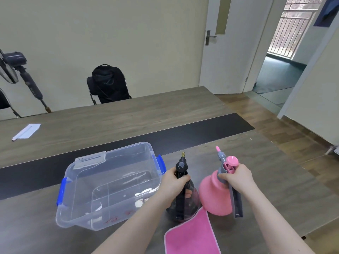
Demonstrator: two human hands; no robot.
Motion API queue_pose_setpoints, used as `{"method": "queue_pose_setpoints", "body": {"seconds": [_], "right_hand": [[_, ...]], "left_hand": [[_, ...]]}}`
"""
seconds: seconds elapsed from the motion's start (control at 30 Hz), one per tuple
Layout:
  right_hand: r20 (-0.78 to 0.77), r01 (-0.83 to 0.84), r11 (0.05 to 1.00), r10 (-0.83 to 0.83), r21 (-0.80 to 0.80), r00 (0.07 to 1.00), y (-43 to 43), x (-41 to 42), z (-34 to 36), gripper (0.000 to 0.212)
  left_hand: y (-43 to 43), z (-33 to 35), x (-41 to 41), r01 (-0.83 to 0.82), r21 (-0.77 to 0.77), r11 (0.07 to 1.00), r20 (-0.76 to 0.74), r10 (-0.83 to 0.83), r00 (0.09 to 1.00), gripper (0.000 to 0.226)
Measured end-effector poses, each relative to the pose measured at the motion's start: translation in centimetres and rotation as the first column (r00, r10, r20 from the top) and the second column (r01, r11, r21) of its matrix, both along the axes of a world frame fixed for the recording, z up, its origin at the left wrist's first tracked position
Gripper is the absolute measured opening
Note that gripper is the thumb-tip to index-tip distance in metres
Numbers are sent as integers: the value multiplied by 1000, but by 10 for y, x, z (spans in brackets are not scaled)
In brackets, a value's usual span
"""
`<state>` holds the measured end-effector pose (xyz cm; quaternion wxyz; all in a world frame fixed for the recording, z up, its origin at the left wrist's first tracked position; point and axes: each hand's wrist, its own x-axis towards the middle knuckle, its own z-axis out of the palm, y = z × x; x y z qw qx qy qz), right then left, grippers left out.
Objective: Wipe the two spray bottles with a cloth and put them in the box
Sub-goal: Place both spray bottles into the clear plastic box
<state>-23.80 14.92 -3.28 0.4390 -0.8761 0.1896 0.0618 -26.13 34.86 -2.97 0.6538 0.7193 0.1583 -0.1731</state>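
Note:
My left hand (173, 184) grips the neck of a dark translucent spray bottle (192, 198) with a black head and brass nozzle. My right hand (236, 177) grips the neck and trigger of a pink spray bottle (213, 195) with a grey head and pink pump knob. Both bottles stand upright near the table's front, side by side. A pink cloth (190, 235) with a pale edge lies flat just in front of them, its far corner touching the dark bottle's base. Left of the bottles sits a clear plastic box (73, 213) with blue latches, open and without a lid.
The grey wooden table (119, 121) has a black strip across its middle and a folded white paper (26, 131) at the far left. Behind it stand a chair with a black backpack (108, 83) and a fan on a stand (11, 70). An open door (229, 44) is at right.

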Motion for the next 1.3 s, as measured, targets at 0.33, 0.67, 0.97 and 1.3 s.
{"method": "queue_pose_setpoints", "body": {"seconds": [0.33,0.67,0.97,1.3], "right_hand": [[148,-70,992,85,-101,985,25,-5,89,18],[347,-263,963,267,-59,899,80,-11,219,19],[362,-401,909,338,113,869,178,16,234,19],[292,-427,884,363,193,885,294,43,186,21]], "left_hand": [[14,52,5,-138,-150,979,12,142,990,14],[82,173,2,-143,-241,960,194,192,962,12],[171,201,0,-332,-138,933,282,358,890,9],[269,155,2,-501,-45,864,246,495,833,7]]}}
